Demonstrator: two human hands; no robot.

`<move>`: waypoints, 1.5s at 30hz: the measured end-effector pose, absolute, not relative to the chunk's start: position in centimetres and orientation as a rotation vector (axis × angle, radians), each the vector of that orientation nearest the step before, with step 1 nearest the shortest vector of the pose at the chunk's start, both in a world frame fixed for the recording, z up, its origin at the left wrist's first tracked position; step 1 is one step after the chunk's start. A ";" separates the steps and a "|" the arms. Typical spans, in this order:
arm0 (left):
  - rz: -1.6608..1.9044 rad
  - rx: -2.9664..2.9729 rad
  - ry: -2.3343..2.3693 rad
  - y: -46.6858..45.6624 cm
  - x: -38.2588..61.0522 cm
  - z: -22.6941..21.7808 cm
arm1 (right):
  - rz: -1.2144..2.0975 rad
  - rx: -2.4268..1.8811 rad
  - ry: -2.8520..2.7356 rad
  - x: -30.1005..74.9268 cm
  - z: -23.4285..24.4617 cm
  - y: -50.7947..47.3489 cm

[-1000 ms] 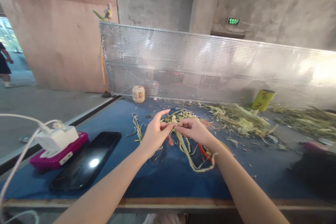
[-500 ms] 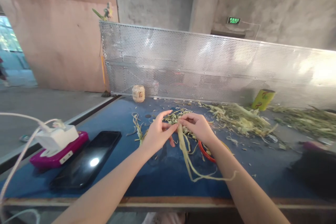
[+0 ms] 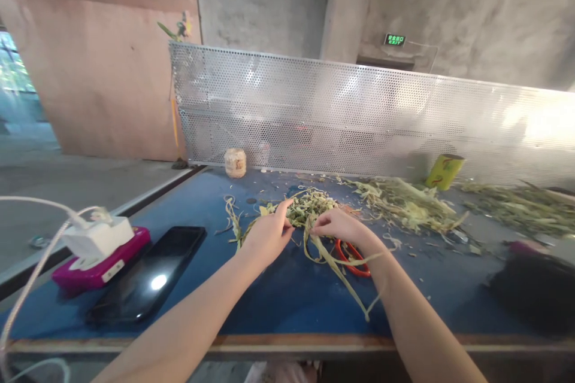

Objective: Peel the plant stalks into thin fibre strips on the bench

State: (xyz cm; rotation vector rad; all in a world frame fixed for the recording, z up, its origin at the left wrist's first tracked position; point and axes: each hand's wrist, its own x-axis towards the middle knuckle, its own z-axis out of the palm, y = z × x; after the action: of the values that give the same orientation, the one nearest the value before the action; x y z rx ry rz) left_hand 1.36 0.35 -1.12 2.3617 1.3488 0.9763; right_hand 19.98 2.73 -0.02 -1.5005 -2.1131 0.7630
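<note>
Change: your hands move apart; fingertips nearly meet half a second ago, now there's a clear gap between them.
Left hand: loosely spread, index raised, nothing visible in it.
Right hand: thumb and fingers look pinched on the strand's upper end.
Strand: in front of the scrap pile, trailing toward you over the blue table; a second ago it hangs from both hands' fingertips.
Red loop: just beside your right wrist, more exposed than before; strand crosses it.
Meaning: likely only the right hand controls the strand; left looks free.
</note>
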 end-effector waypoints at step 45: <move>1.394 1.261 0.769 -0.5 2.1 0.2 | 0.901 -0.556 -1.251 16.6 0.2 1.6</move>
State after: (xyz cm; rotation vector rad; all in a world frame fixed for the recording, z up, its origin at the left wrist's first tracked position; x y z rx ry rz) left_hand 2.06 -0.48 0.21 1.2611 0.7692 1.3940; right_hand 16.63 1.56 0.16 -0.5559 -1.2509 0.9007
